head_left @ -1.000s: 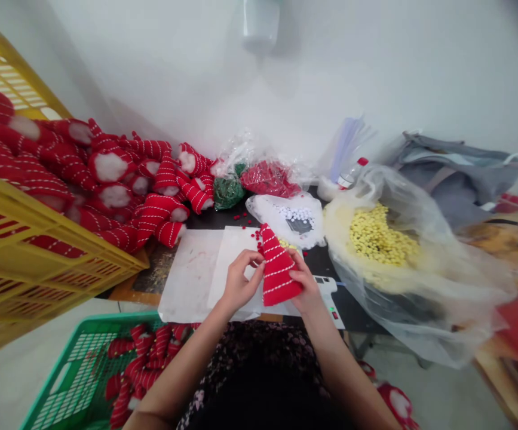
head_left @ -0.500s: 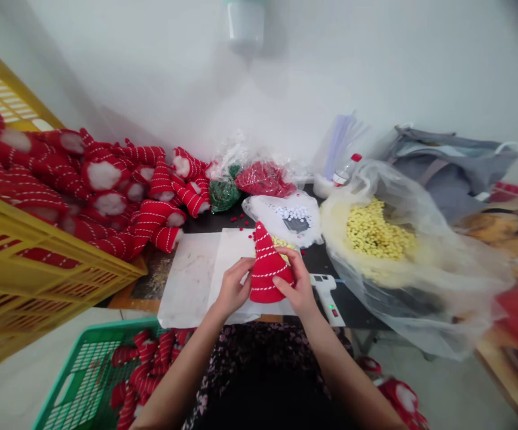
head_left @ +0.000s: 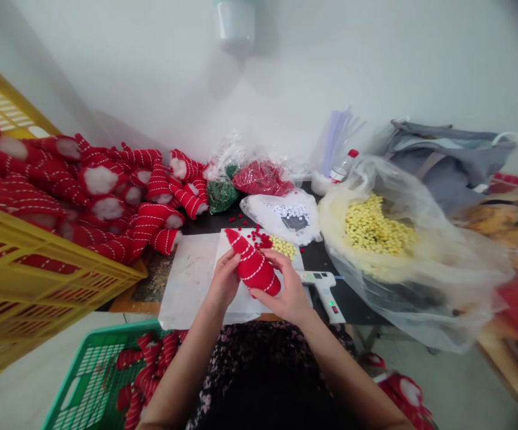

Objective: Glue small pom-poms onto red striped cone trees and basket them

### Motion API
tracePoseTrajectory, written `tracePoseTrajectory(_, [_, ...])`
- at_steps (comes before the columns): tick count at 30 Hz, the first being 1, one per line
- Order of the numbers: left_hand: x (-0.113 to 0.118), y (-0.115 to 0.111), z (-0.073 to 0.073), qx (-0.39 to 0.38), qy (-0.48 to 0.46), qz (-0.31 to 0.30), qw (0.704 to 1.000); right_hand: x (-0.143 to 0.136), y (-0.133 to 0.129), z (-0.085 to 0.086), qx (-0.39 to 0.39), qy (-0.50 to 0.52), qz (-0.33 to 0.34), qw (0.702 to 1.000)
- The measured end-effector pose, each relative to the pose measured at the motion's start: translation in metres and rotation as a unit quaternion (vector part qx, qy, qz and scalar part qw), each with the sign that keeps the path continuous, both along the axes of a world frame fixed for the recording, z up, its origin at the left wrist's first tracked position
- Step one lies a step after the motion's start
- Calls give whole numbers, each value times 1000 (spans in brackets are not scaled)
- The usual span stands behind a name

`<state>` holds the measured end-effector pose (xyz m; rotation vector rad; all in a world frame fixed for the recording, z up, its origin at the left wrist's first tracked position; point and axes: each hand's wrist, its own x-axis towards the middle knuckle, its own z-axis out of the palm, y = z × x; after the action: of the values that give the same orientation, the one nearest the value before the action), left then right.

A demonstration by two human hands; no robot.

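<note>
A red cone-shaped hat (head_left: 255, 266) with white stitched stripes is held between both hands over white paper (head_left: 187, 269). Its tip leans up and to the left. My left hand (head_left: 225, 276) grips its left side near the upper half. My right hand (head_left: 287, 289) wraps the lower right part, thumb underneath and fingers on top. Just beyond the hat, small red pompoms (head_left: 261, 239) and yellow bead-like pieces (head_left: 282, 246) lie on the paper. To the right of my right hand rests a white glue gun (head_left: 325, 289) with a green light.
A yellow crate (head_left: 39, 286) of stuffed red striped pieces (head_left: 101, 179) stands at left, a green basket (head_left: 77, 376) below it. Behind the paper are a bag of white pieces (head_left: 263, 209) and a red bag (head_left: 263, 178). A clear bag of yellow pieces (head_left: 377, 230) sits right.
The hat has tilted from upright to leaning left and turned in my hands. My right hand has moved lower around its wide end; the red pompoms behind are now uncovered.
</note>
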<state>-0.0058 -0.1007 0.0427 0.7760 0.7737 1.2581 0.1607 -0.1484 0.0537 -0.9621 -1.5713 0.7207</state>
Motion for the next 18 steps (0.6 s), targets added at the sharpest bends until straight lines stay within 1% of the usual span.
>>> tracePoseTrajectory(2, [-1, -3, 5, -32, -65, 2, 997, 1, -1, 4, 1, 38, 16, 999])
tracePoseTrajectory(4, [-3, -6, 8, -60, -114, -12, 992, 3, -1, 9, 7, 54, 21, 998])
tracePoseTrajectory(6, [-3, -8, 9, -80, -147, -27, 986, 4, 1, 15, 32, 32, 19, 999])
tracePoseTrajectory(8, [-1, -10, 9, -96, -167, -26, 981, 3, 5, 20, 73, -10, 15, 997])
tracePoseTrajectory(10, [2, -13, 8, -112, -176, -17, 978, 2, 9, 24, 107, -42, 13, 993])
tracePoseTrajectory(13, [4, -17, 6, -126, -172, -15, 977, -1, 12, 27, 135, -57, 17, 989])
tracePoseTrajectory(18, [5, -23, 7, -98, -149, -43, 983, -2, 6, 31, 126, -75, 32, 989])
